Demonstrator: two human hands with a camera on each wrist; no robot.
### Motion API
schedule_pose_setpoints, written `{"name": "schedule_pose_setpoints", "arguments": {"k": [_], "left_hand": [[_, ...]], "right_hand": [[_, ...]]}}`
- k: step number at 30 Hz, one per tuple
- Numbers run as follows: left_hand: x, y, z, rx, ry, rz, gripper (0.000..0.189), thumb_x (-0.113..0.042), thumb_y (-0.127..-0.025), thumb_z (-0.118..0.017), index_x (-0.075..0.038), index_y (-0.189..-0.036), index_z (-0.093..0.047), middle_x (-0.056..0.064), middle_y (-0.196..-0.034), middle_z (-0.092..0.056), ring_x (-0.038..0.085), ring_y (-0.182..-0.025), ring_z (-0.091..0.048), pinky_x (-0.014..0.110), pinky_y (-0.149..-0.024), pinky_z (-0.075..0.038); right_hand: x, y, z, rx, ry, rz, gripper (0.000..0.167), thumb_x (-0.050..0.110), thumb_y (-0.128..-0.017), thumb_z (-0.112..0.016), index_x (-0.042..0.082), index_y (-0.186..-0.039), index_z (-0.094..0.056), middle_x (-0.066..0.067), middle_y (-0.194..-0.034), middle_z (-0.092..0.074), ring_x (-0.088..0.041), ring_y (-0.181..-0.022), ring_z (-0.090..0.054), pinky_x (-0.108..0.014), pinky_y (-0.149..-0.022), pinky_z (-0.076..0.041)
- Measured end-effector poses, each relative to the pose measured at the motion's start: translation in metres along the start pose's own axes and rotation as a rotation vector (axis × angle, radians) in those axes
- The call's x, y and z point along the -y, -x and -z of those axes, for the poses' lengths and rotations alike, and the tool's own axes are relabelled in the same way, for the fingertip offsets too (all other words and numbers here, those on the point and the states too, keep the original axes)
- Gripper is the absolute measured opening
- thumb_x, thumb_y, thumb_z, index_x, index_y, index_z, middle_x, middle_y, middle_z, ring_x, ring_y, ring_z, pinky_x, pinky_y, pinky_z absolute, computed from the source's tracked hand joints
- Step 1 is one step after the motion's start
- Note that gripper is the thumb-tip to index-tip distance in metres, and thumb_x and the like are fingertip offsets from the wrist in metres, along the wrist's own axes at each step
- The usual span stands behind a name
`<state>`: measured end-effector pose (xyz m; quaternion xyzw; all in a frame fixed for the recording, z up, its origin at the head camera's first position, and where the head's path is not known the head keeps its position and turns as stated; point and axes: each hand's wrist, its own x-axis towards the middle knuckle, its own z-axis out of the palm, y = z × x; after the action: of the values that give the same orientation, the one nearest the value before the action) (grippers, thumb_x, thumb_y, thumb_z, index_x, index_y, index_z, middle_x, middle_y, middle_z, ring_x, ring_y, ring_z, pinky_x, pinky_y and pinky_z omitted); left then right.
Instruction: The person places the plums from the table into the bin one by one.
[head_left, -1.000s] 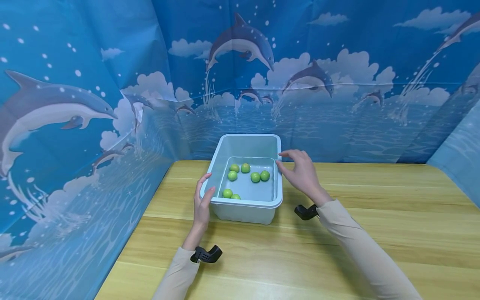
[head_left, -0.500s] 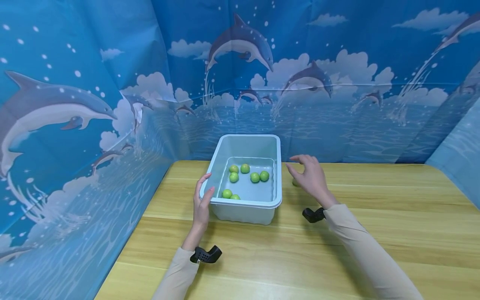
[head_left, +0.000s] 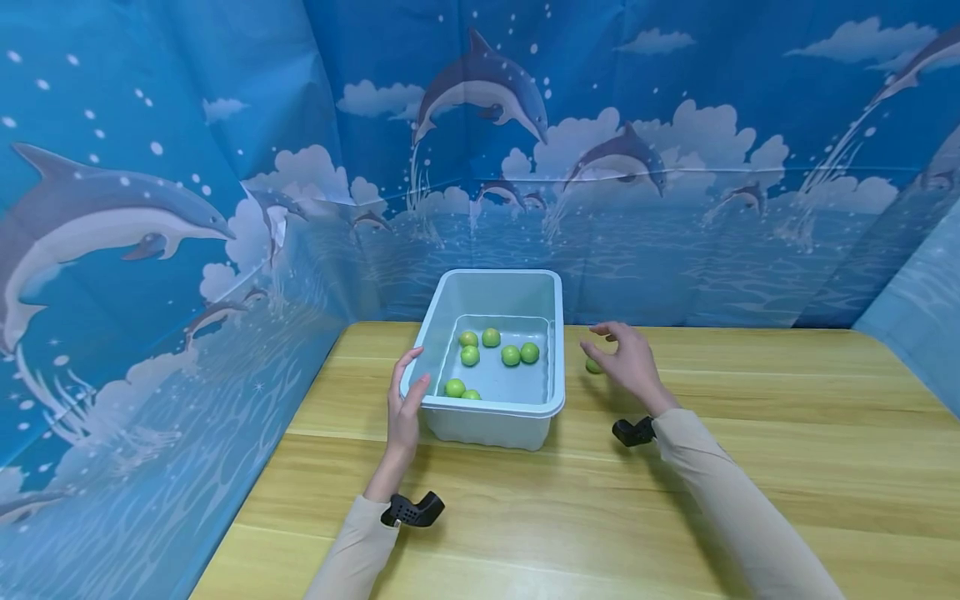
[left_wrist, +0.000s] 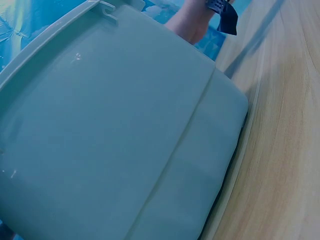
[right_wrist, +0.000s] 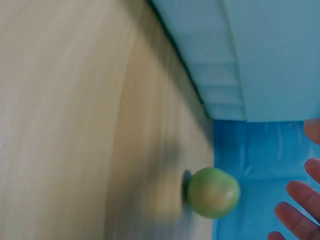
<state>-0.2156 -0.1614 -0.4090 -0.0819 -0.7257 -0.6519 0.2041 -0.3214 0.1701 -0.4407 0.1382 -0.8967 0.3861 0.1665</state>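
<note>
My left hand (head_left: pixel 403 417) grips the near left corner of a pale blue plastic bin (head_left: pixel 487 427), thumb over the rim. Inside the bin lie several small round green fruits (head_left: pixel 511 356). Another green fruit (head_left: pixel 593 366) sits on the table to the bin's right. Right beside it in the head view hovers my right hand (head_left: pixel 633 367), its fingers loosely curved and apart. From the right wrist, separated fingertips (right_wrist: pixel 297 222) show to the side of the yellowish-green fruit (right_wrist: pixel 213 192). The bin's side wall (left_wrist: pixel 115 125) fills most of the left wrist view, with the left fingers hidden.
The bin stands near the back edge of a wooden table (head_left: pixel 525 517). Behind the table and along its left side hangs a blue dolphin-print sheet (head_left: pixel 637 250). Each wrist wears a black camera mount (head_left: pixel 412 508).
My right hand has moved from the bin's right rim rightward and down to the loose fruit, which came into view. One fruit in the bin has shifted slightly. The left hand stays.
</note>
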Motion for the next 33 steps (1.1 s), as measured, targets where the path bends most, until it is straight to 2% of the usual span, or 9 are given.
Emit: {"name": "schedule_pose_setpoints", "arguments": {"k": [6,16,24,33], "left_hand": [[0.0,0.0,0.0,-0.003,-0.002,0.011,0.046,-0.013,-0.094,-0.046,0.002,-0.136,-0.041,0.019,-0.144,-0.035,0.03,-0.135,-0.025,0.055,-0.107,-0.013],[0.001,0.0,0.0,-0.002,0.003,0.016,0.046,-0.012,-0.093,-0.045,0.002,-0.137,-0.041,0.018,-0.144,-0.035,0.03,-0.136,-0.025,0.056,-0.106,-0.012],[-0.001,0.0,-0.001,-0.001,0.005,0.018,0.046,-0.011,-0.093,-0.045,0.003,-0.136,-0.041,0.018,-0.144,-0.035,0.031,-0.135,-0.025,0.056,-0.106,-0.013],[0.001,0.0,0.0,-0.002,0.007,0.015,0.045,-0.012,-0.094,-0.046,0.002,-0.137,-0.041,0.018,-0.145,-0.035,0.03,-0.136,-0.025,0.056,-0.106,-0.013]], "right_hand": [[-0.013,0.0,-0.004,0.082,-0.009,-0.038,0.048,0.026,-0.09,-0.066,-0.005,-0.125,-0.055,-0.024,-0.126,-0.053,-0.041,-0.112,-0.049,-0.054,-0.092,-0.038],[-0.025,-0.001,-0.009,0.179,-0.018,-0.101,0.049,0.019,-0.089,-0.067,-0.006,-0.128,-0.052,-0.027,-0.129,-0.05,-0.046,-0.113,-0.047,-0.055,-0.09,-0.04],[-0.031,-0.002,-0.015,0.202,-0.002,-0.115,0.049,0.017,-0.087,-0.069,-0.008,-0.126,-0.052,-0.028,-0.12,-0.054,-0.041,-0.102,-0.053,-0.048,-0.08,-0.046],[-0.038,-0.001,-0.018,0.207,0.035,-0.108,0.05,0.018,-0.086,-0.07,-0.008,-0.125,-0.052,-0.027,-0.111,-0.057,-0.039,-0.097,-0.055,-0.047,-0.079,-0.045]]}}
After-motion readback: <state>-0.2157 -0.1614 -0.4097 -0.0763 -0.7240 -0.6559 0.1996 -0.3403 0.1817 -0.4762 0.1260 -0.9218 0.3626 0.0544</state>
